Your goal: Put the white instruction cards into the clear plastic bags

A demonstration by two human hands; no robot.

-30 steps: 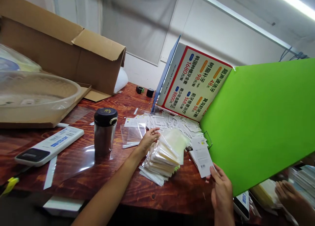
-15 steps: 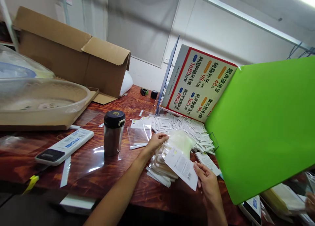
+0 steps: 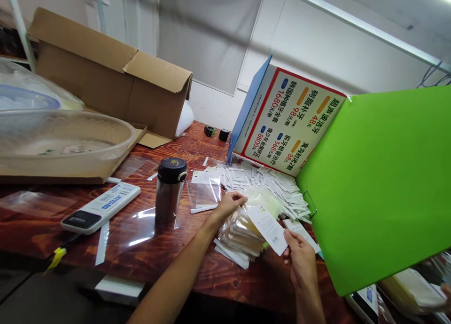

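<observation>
My right hand (image 3: 299, 258) pinches a white printed card (image 3: 268, 228) by its lower corner and holds it tilted over a stack of clear plastic sleeves (image 3: 243, 230) on the wooden table (image 3: 197, 150). My left hand (image 3: 229, 204) rests on the top left of that stack, fingers curled on the top sleeve. Behind the stack lies a spread of several white cards (image 3: 264, 183). One empty clear sleeve (image 3: 206, 194) lies flat just left of my left hand.
A steel flask with a black lid (image 3: 170, 188) stands left of the stack, beside a white scale (image 3: 100, 208). An open cardboard box (image 3: 105, 84) and a clear plastic basin (image 3: 63, 138) sit far left. A green board (image 3: 380, 183) and a printed sign (image 3: 289, 119) wall off the right.
My right hand picked a white card up from the table near the green board and brought it left over the stack. My left hand stayed on the stack.
</observation>
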